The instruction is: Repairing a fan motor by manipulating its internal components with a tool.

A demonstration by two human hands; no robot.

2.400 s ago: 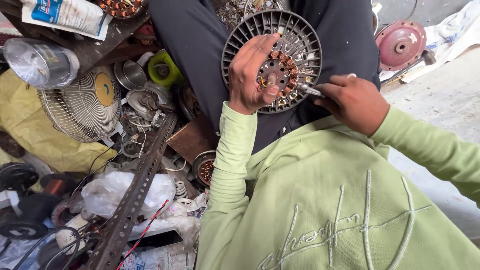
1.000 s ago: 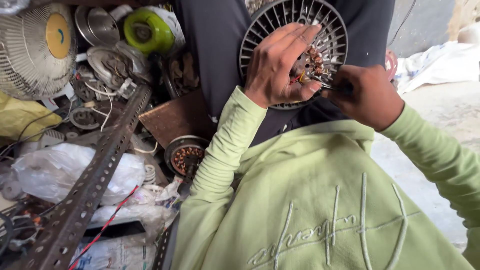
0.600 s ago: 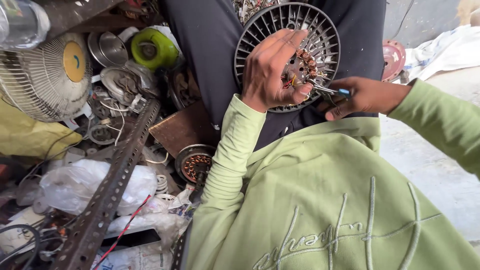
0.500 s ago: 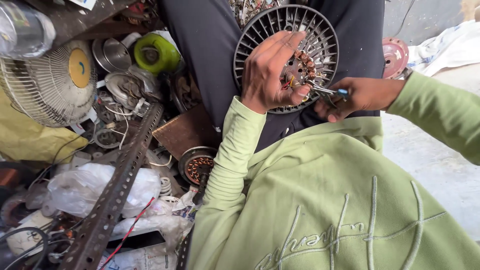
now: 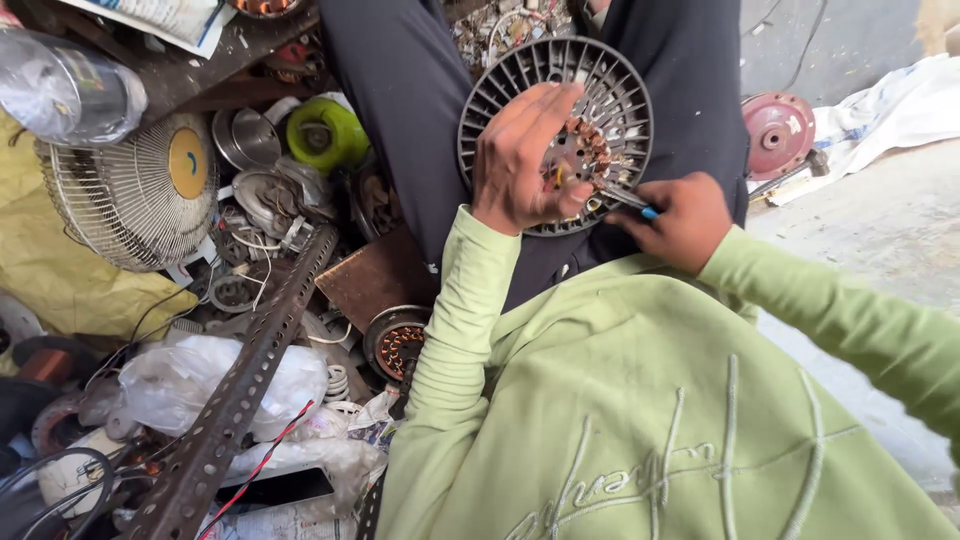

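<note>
A round grey finned motor housing (image 5: 610, 75) with copper windings at its centre rests on my lap between dark trouser legs. My left hand (image 5: 522, 160) lies over its left half, fingers curled on the rim and windings, holding it. My right hand (image 5: 682, 218) grips a thin metal tool with a blue handle (image 5: 633, 201); its tip pokes into the copper coils at the middle. Both arms wear light green sleeves.
To the left lies a scrap pile: a wire fan guard (image 5: 135, 190), a clear plastic bottle (image 5: 62, 90), a green round part (image 5: 325, 132), a perforated steel angle bar (image 5: 245, 380), a wound stator (image 5: 398, 342), plastic bags. A red motor cover (image 5: 778, 132) sits right.
The view has shifted slightly; my right hand has moved closer to the housing, pushing the tool tip further into the windings. My left hand stays on the housing.
</note>
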